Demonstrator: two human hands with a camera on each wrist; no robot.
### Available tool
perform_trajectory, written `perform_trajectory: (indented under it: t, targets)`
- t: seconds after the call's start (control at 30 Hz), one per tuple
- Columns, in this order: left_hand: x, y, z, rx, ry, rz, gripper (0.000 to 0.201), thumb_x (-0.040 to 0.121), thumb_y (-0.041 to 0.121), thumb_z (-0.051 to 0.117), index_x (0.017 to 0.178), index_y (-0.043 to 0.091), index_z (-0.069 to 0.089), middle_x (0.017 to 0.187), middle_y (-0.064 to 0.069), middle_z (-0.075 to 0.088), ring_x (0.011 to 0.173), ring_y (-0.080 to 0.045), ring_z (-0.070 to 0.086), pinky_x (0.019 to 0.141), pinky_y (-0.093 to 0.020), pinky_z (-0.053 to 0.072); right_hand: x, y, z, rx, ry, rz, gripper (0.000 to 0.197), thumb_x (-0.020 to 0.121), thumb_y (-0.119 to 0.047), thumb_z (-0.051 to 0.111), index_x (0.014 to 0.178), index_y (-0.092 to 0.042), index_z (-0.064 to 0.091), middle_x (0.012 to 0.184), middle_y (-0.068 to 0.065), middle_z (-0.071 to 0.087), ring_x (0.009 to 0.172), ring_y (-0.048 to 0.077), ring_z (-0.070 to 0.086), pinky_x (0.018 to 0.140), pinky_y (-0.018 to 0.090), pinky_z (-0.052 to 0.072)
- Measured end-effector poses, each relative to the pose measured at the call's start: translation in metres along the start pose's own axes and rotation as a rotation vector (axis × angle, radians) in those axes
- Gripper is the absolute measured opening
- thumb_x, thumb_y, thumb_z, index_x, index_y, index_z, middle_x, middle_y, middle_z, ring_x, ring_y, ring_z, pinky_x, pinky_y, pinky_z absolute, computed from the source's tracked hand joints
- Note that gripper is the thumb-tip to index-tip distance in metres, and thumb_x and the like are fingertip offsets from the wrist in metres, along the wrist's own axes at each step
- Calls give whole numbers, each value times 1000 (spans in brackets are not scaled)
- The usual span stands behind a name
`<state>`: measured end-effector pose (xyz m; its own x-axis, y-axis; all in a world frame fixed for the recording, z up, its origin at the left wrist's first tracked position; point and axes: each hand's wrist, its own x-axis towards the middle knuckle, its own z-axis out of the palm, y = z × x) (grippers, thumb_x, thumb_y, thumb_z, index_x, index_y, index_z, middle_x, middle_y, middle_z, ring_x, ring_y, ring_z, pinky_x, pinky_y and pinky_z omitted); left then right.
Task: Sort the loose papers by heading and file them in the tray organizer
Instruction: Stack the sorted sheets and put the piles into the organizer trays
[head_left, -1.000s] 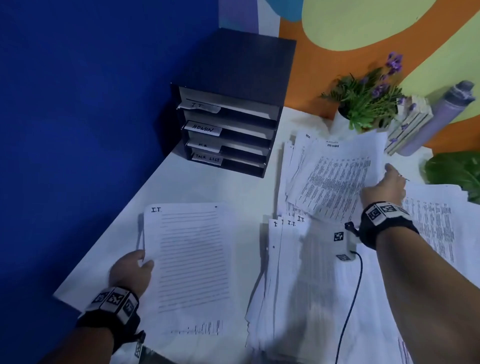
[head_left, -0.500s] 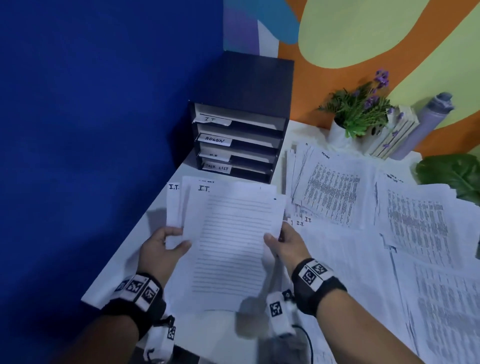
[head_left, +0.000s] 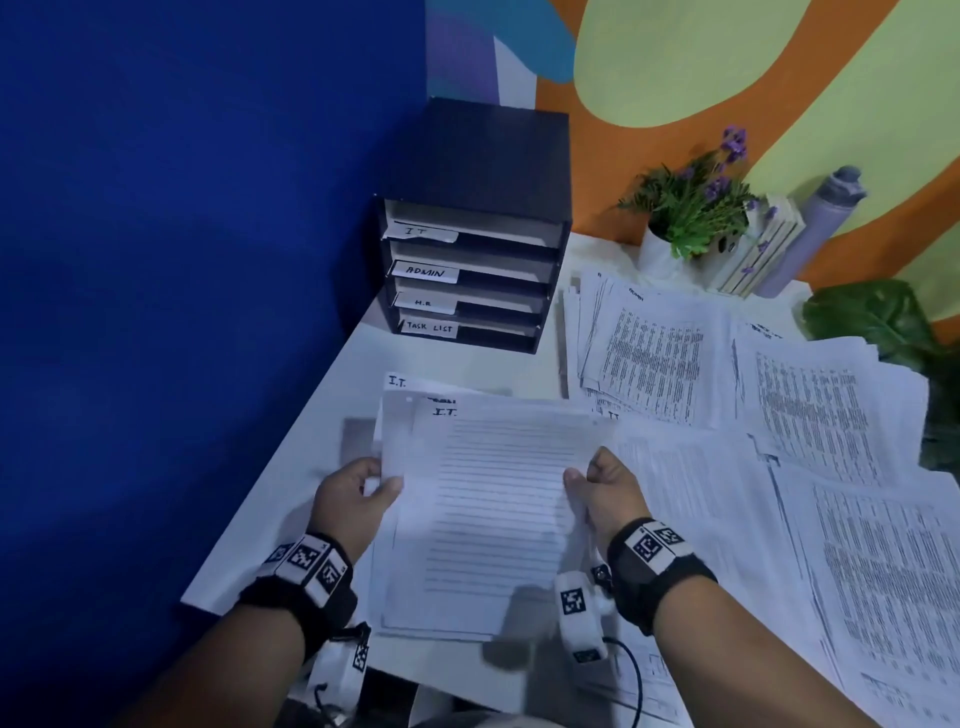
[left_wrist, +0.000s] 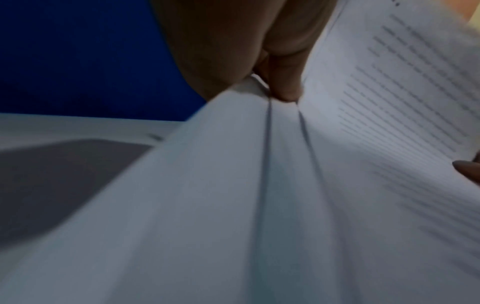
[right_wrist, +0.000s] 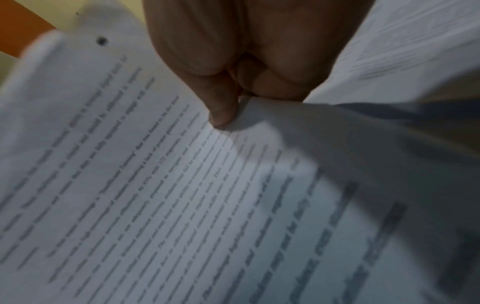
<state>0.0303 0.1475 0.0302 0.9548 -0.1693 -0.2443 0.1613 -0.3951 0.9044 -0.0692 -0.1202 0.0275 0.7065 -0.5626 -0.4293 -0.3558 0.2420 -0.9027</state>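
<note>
I hold a small stack of white sheets headed "I.T." (head_left: 493, 499) above the near left part of the white table (head_left: 332, 384). My left hand (head_left: 358, 496) pinches the stack's left edge (left_wrist: 272, 123), thumb on top. My right hand (head_left: 602, 488) pinches the right edge of the top sheet (right_wrist: 182, 174), thumb on the printed side. One more "I.T." sheet (head_left: 397, 382) lies flat beneath. The black tray organizer (head_left: 472, 260) stands at the back left, its slots labelled IT, ADMIN, H.R and TASK LIST. Loose printed papers (head_left: 779, 441) cover the table's right side.
A blue wall (head_left: 182, 260) runs along the table's left edge. At the back right stand a potted plant (head_left: 691, 208), a small wooden crate (head_left: 758, 254) and a grey bottle (head_left: 815, 223). A dark green leaf (head_left: 878, 317) lies at the far right.
My right hand came back from the far pile and took the right edge of the I.T. sheets. Both hands have lifted the stack off the table and squared it.
</note>
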Motion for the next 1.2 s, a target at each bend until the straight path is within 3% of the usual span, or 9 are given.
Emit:
perform_trajectory:
  t: [0.2,0.3,0.4,0.6,0.7,0.8,0.93,1.1,1.2]
  targets:
    - [12,19,-7,-100,18,-1,13,96,9,53,103,18,58,97,-1,71,95,-24,65,77,-29,48,-5,-6,-4,56,-68,-44,24,93,1,58,77,-15,65,74,2,71,64,20,61,54,27,52]
    - [15,33,-5,-288,-153,-53,42,79,-5,59,112,21,61,109,-8,72,104,-29,68,93,-49,52,-8,-17,-7,119,-159,-66,18,92,3,58,105,-4,68,104,14,73,94,31,67,90,49,54]
    - [12,47,10,-349,-253,-87,54,73,-6,62,121,18,61,114,-12,71,107,-32,67,94,-58,51,-12,-30,-12,166,-136,-78,28,91,8,56,116,0,65,112,15,71,106,30,67,94,45,52]
    - [-8,91,56,-402,-213,-54,21,87,-11,59,95,8,57,89,-7,71,82,-24,68,65,-33,56,-12,-40,-56,199,2,-124,23,89,6,60,110,-2,66,107,14,72,102,33,68,92,48,53]
    - [-18,112,80,-376,-245,-1,15,90,-2,62,89,12,55,84,-5,68,76,-22,65,60,-30,52,-16,-41,-85,243,18,-130,14,93,1,59,98,-7,69,95,5,75,89,20,71,81,32,56]
    - [-25,133,100,-145,-216,194,20,94,15,63,79,27,55,76,0,67,71,-17,60,67,-33,48,-18,-36,-115,326,90,-90,17,84,-13,71,72,-11,60,73,2,67,68,18,62,66,26,50]
    - [-48,177,125,144,-224,555,15,96,13,58,85,23,56,72,5,64,61,-9,54,59,-26,45,-11,-29,-155,377,199,-14,13,87,-13,69,78,-10,60,67,3,61,67,21,55,61,28,46]
    - [-70,227,145,177,-237,893,26,92,-1,55,98,20,68,77,11,68,73,-4,62,66,-10,47,-10,-39,-186,470,-16,-15,18,87,-14,65,97,1,65,99,18,68,94,31,63,85,43,51]
    - [-60,229,158,-106,-307,658,18,97,5,55,88,17,64,75,8,65,69,-7,57,67,-19,47,-6,-52,-195,584,-132,-50,14,86,-8,60,95,0,66,101,18,68,95,31,65,91,47,51]
